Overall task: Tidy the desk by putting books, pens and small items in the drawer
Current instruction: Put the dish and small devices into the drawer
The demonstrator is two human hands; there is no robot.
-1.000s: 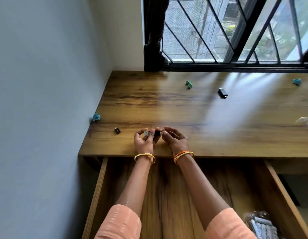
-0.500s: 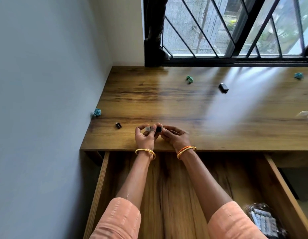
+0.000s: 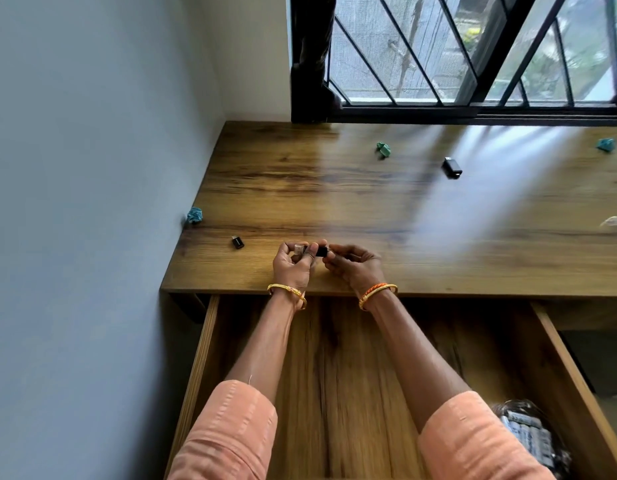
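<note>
Brown wood-grain desk [image 3: 334, 188]; teal scraps [image 3: 383, 149].

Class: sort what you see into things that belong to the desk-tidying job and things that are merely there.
Job:
- small black-and-silver gadget, held by left hand
- right hand
- open wooden drawer
- black USB stick
- tiny black adapter

Merely there:
- barred window
- grey wall

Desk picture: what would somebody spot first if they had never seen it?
Probably the two hands at the desk's front edge: the left hand pinches a small black gadget, the right hand beside it. Below them, the big drawer is pulled open.
</note>
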